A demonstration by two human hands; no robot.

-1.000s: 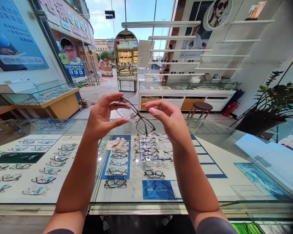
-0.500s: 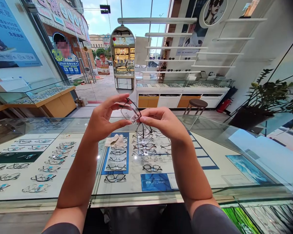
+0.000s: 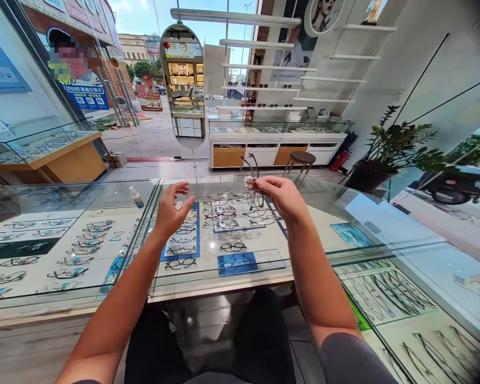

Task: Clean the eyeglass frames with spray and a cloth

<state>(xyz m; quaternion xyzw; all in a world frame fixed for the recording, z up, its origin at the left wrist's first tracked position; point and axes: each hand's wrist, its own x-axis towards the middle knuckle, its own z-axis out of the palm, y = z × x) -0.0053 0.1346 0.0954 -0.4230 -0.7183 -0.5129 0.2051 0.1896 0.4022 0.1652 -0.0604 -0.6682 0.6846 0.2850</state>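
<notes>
My right hand [image 3: 283, 198] pinches a pair of thin dark-framed eyeglasses [image 3: 249, 182] between thumb and fingers. The eyeglasses hang upright above the glass counter [image 3: 264, 268], turned edge-on, with their temples spread. To the left, my left hand [image 3: 173, 209] is raised over the counter and holds nothing; its fingers are curved and apart. A pale cloth, mostly hidden by that hand, shows on the glass behind it. Beneath the glass lie several rows of eyeglasses, among them a dark round pair [image 3: 233, 247] near the front.
A small spray bottle [image 3: 136, 197] stands on the counter left of my left hand. A blue sign [image 3: 237, 263] lies near the front edge. An oval mirror [image 3: 183, 85], a stool [image 3: 303, 158] and a potted plant [image 3: 374, 173] stand beyond the counter.
My left hand has let go of the eyeglasses and moved left and down, opening. My right hand alone holds them, now further right. The view has shifted, bringing the spray bottle into sight.
</notes>
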